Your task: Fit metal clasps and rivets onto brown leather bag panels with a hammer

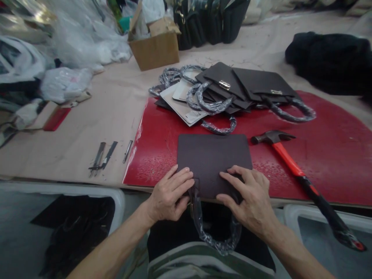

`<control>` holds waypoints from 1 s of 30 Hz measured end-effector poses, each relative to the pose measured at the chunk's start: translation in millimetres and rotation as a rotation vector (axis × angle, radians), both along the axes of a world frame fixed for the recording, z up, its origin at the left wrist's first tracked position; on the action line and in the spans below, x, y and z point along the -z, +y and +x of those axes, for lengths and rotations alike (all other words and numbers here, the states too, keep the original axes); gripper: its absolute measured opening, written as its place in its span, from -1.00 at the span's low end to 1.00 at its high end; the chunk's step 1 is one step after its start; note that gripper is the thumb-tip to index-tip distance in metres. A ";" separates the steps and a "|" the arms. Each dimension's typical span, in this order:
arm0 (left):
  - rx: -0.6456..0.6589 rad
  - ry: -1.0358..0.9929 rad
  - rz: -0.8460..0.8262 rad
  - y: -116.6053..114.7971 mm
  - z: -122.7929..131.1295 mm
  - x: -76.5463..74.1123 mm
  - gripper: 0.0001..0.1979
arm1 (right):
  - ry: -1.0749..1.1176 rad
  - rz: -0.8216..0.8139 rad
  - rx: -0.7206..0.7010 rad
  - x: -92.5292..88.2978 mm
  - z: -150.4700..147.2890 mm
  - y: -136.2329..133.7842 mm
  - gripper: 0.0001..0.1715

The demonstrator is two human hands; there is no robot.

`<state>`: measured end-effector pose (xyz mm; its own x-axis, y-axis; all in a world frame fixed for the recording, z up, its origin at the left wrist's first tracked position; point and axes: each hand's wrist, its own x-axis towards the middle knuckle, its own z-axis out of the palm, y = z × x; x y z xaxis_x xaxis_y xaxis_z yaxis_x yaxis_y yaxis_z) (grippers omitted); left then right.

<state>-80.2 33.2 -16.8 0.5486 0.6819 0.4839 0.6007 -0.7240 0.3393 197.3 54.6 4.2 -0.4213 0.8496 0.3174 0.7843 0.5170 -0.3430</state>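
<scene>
Because the dark panel (pixel 213 155) on the red mat (pixel 334 162) looks light and stiff, its edges should suit holding; the left grip (pixel 171 193) pinches its near-left corner, the right grip (pixel 252 197) rests loosely spread.

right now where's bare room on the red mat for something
Right of the hammer the red mat is bare; so is a smaller patch between the dark panel and the mat's left edge. Crowded: its far side, under piled panels and wrapped handles.
</scene>
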 end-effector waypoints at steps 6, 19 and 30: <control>0.005 -0.055 -0.007 -0.3 -0.9 -2.1 -0.54 | -0.009 -0.026 -0.008 -3.6 1.9 -4.8 -0.48; 0.021 -0.034 0.024 -4.3 -3.7 2.0 -0.61 | -0.036 -0.030 -0.013 -6.6 4.3 -7.3 -0.51; 0.019 0.005 -0.010 -3.3 -3.7 0.2 -0.61 | -0.143 -0.056 -0.055 -6.2 -8.7 12.8 -0.22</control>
<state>-83.9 29.9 -17.0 0.5642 0.6759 0.4741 0.5883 -0.7320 0.3435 188.6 67.5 10.5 -0.5048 0.8390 0.2033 0.7984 0.5433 -0.2597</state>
